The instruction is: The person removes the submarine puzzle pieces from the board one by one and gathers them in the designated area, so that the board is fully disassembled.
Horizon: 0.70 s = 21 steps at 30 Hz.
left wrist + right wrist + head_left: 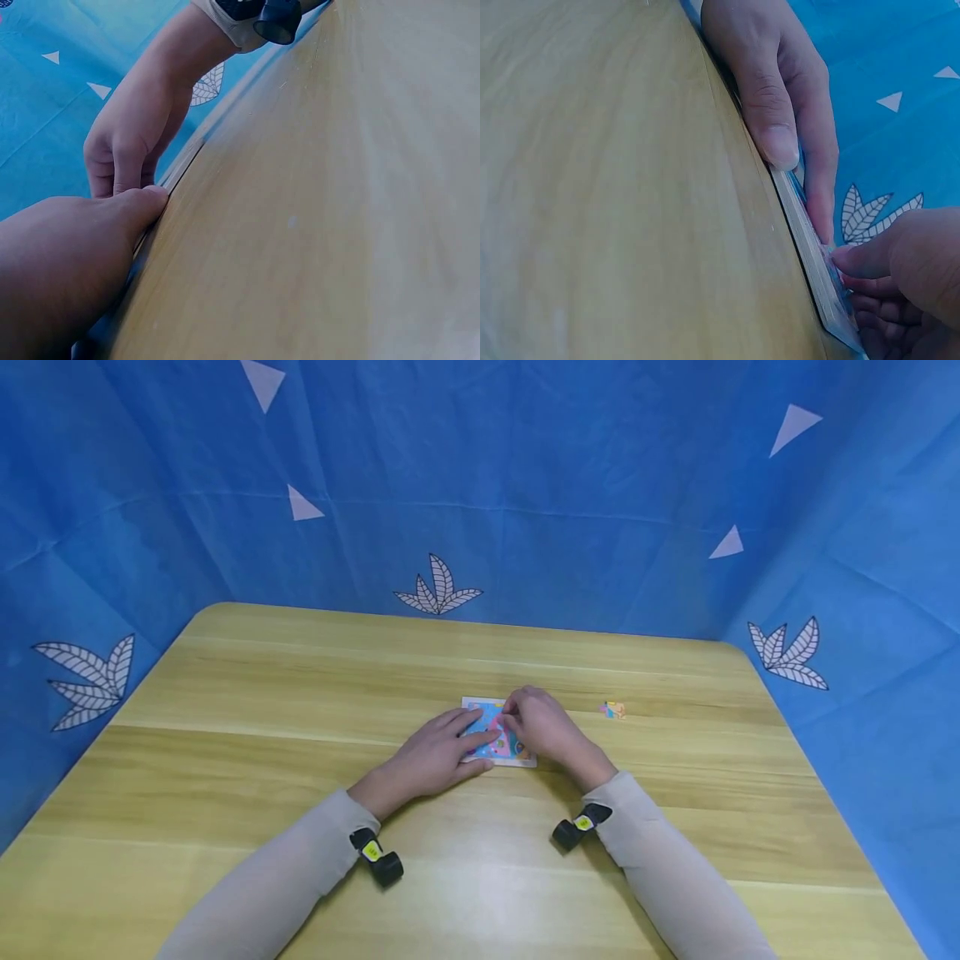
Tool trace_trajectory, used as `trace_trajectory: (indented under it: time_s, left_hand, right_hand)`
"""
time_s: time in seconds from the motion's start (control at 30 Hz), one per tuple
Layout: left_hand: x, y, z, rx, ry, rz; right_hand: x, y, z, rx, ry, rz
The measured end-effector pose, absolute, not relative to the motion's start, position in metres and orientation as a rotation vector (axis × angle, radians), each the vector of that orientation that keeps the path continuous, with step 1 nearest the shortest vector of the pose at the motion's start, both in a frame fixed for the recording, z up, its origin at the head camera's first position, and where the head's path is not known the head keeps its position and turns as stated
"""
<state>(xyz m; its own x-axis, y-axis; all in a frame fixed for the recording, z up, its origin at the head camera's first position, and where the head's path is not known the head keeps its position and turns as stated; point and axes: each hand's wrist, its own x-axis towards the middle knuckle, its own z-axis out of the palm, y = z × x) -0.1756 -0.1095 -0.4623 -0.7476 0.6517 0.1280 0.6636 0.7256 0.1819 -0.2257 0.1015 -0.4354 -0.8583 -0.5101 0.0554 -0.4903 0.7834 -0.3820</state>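
A small picture puzzle with a white border and a blue and pink print lies flat on the table. My left hand rests on its left part, fingers stretched over the print and thumb along the near edge. Over the upper right part, my right hand has its thumb and index finger brought together at the print. They seem to pinch a puzzle piece, mostly hidden by the fingers. In the right wrist view the puzzle's edge shows beneath both hands. A loose, colourful puzzle piece lies to the right.
The light wooden table extends around the hands. A blue cloth with white triangles and leaf prints hangs behind it and at both sides. Each sleeve has a small black wrist camera strapped on.
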Motion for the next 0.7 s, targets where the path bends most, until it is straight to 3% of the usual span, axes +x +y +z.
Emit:
trace_trajectory:
  time_s: [0.33, 0.7]
  left_hand:
    - [-0.1765, -0.1091, -0.4625, -1.103, -2.852, -0.332]
    - [-0.1747, -0.1090, -0.4633, -1.086, -2.866, -0.350]
  right_hand:
    - [-0.2270, 0.0998, -0.4375, -0.683, 2.904, -0.746]
    - [-0.2275, 0.1027, -0.4362, -0.726, 3.030, -0.636]
